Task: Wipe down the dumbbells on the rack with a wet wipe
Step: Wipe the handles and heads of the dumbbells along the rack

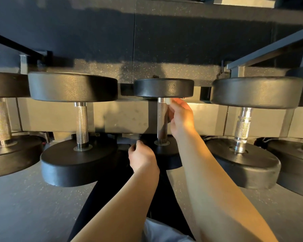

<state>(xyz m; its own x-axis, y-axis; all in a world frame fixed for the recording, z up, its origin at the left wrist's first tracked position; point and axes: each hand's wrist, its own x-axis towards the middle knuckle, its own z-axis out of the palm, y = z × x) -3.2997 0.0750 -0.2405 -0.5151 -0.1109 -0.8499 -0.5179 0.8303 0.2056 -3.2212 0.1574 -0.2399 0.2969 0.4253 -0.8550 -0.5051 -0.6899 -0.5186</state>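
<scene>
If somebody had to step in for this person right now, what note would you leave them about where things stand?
Right hand: fingers curled at the handle of the small middle dumbbell, pinching a white wet wipe near the handle's far end.
Left hand: grips the edge of that dumbbell's near head, seemingly steadying it.
All dumbbells sit on the rack.
Done: cannot tell which ones are already wiped.
Left: finish this handle and its heads, then check the large dumbbells on either side.
</scene>
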